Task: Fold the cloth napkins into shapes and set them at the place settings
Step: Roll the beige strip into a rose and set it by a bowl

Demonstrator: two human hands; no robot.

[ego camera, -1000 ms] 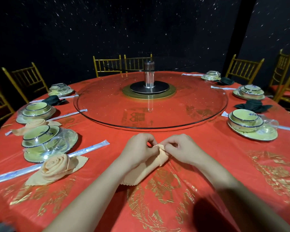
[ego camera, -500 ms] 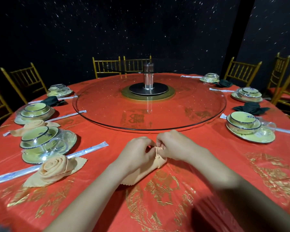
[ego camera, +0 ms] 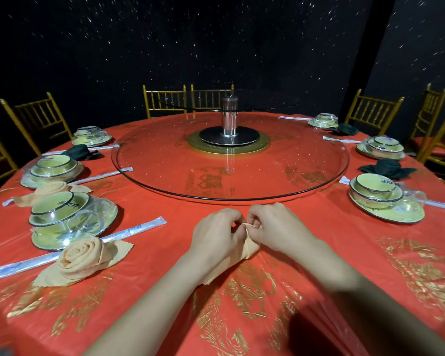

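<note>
- Both hands are on the half-rolled peach cloth napkin [ego camera: 251,246], which sits on the near side of the table, just in front of the big round clear glass turntable [ego camera: 165,163].
- The left hand [ego camera: 216,235] has its fingers curled in and pinches the top of the roll. It hides most of that side of the roll.
- Same deal for the right hand [ego camera: 275,229], with its fingertips pinching the top edge from the other side.
- The napkin's loose zigzag-edged tail pokes out under the left wrist, flat on the red tablecloth with gold print [ego camera: 165,253].
- Off to the left, a peach napkin rolled into a rose [ego camera: 81,258] lies just beside a shrink-wrapped yellow-green bowl-and-plate set [ego camera: 62,217]. A long white-sleeved chopstick packet [ego camera: 134,229] runs past behind it.
- A second peach rose napkin [ego camera: 50,188] sits further back, between two crockery sets.
- On the right there's another wrapped crockery set [ego camera: 380,196], with a dark folded napkin [ego camera: 387,168] behind it.
- A shiny metal post [ego camera: 229,116] rises from the turntable's middle and carries a smaller glass tier.
- Gold slat-back chairs [ego camera: 165,98] ring the far side.
- Writing: there's blue print on the chopstick sleeve and dark characters on the bowls, all too blurry to read.
</note>
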